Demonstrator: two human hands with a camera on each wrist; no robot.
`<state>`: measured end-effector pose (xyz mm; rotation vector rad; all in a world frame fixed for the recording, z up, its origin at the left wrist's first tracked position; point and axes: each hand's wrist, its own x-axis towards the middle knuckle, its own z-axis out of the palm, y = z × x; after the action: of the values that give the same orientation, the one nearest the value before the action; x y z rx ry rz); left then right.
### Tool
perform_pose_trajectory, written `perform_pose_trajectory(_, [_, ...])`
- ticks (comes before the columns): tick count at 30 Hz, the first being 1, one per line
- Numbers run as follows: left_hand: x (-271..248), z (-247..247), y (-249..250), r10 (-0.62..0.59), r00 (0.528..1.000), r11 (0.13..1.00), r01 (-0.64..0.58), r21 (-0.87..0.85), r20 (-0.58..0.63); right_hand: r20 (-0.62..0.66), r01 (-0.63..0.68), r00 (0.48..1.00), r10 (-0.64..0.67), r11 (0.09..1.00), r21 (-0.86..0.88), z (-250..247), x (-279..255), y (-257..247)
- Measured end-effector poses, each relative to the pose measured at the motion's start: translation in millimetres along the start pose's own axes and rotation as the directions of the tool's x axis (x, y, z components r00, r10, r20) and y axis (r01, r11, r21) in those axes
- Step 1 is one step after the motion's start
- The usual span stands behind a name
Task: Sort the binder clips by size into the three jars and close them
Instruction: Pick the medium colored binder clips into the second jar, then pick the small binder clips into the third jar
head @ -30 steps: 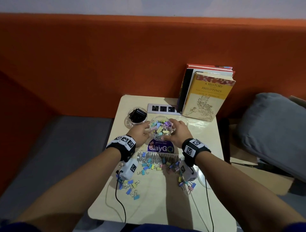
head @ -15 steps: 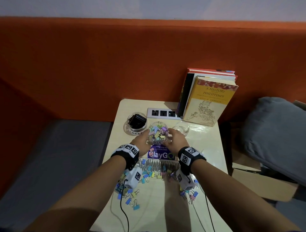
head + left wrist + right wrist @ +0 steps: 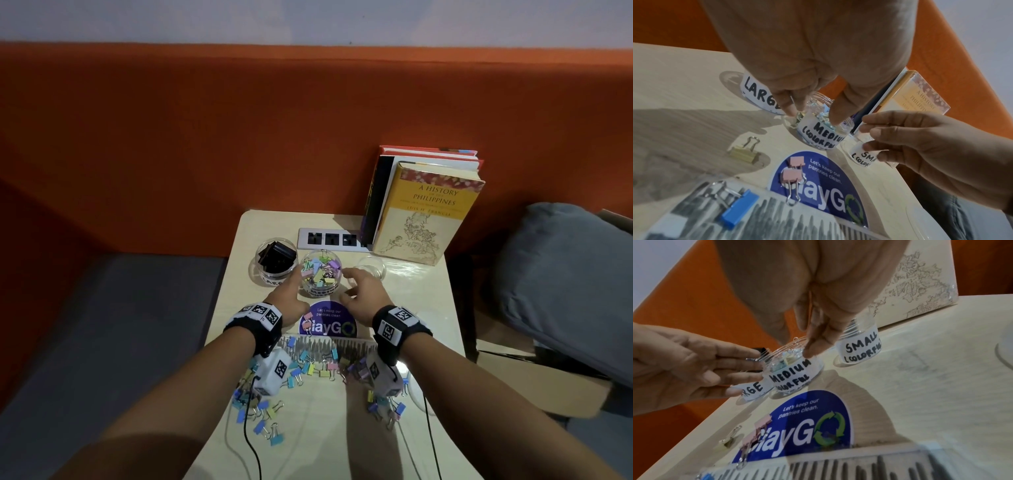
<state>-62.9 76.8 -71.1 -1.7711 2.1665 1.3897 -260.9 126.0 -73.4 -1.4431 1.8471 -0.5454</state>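
Note:
Three clear labelled jars stand in a row at the back of the table. The large jar (image 3: 275, 261) holds black clips. The medium jar (image 3: 320, 274) is full of colourful clips. The small jar (image 3: 371, 268) looks nearly empty. All three are without lids. My left hand (image 3: 291, 293) is open just left of the medium jar, its straight fingers (image 3: 729, 361) at the jar's wall. To the right of that jar my right hand (image 3: 359, 287) is open, fingers spread, holding nothing. Several loose colourful clips (image 3: 308, 368) lie under my wrists.
A blue round sticker (image 3: 327, 322) and a printed sheet (image 3: 325, 346) lie mid-table. A clear lid (image 3: 416, 394) sits near the right edge. Upright books (image 3: 428, 212) and a power strip (image 3: 329, 238) close off the back. A grey cushion (image 3: 565, 274) lies off to the right.
Both hands cupped the medium jar a second ago. They have let go and drawn back slightly towards me, with the fingers now loose.

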Motion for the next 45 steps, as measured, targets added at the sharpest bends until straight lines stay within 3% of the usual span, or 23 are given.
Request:
perform_pose_trajectory(4, [-4.4,-0.4,-1.3,0.031,1.000,0.999,-0.031,-0.017,0.001,-0.173,-0.014,0.985,0.003,0.998,-0.060,-14.8,2.5,12.6])
perform_pose_trajectory(9, [-8.4,3.9,-2.3,0.072,0.988,0.997,-0.066,0.045,-0.137,-0.289,-0.095,0.956,0.057,0.989,-0.117,-33.1,1.5,34.9])
perform_pose_trajectory(12, [-11.1,6.6,-1.1,0.108,0.982,0.993,-0.098,0.071,-0.152,-0.209,-0.136,0.974,0.085,0.961,-0.243,-37.3,3.9,45.1])
perform_pose_trajectory(20, [-17.3,16.7,18.1,0.229,0.961,0.964,-0.201,0.176,-0.153,-0.112,-0.131,0.988,0.106,0.960,-0.249,-34.6,6.7,53.3])
perform_pose_trajectory(27, [-13.8,19.5,37.8,0.346,0.937,0.921,-0.327,0.213,-0.055,-0.051,0.115,0.991,-0.120,0.989,-0.094,-38.3,-21.9,30.3])
perform_pose_trajectory(31, [-22.4,15.5,35.9,0.346,0.938,0.923,-0.339,0.180,-0.007,0.050,0.200,0.978,-0.202,0.979,0.034,-33.5,-42.2,16.3])
perform_pose_trajectory(35, [-44.5,18.7,24.7,0.291,0.956,0.952,-0.287,0.102,-0.022,0.188,0.112,0.972,-0.144,0.979,0.169,-24.7,-66.3,11.7])
perform_pose_trajectory(38, [-66.4,34.0,3.7,0.231,0.973,0.973,-0.231,0.010,-0.002,0.256,0.161,0.951,-0.173,0.985,0.069,-11.9,-83.1,16.9])
perform_pose_trajectory(45, [-115.2,73.3,-37.5,0.254,0.967,0.967,-0.254,0.021,0.006,0.394,0.257,0.885,-0.247,0.966,0.028,20.5,-119.1,22.1])
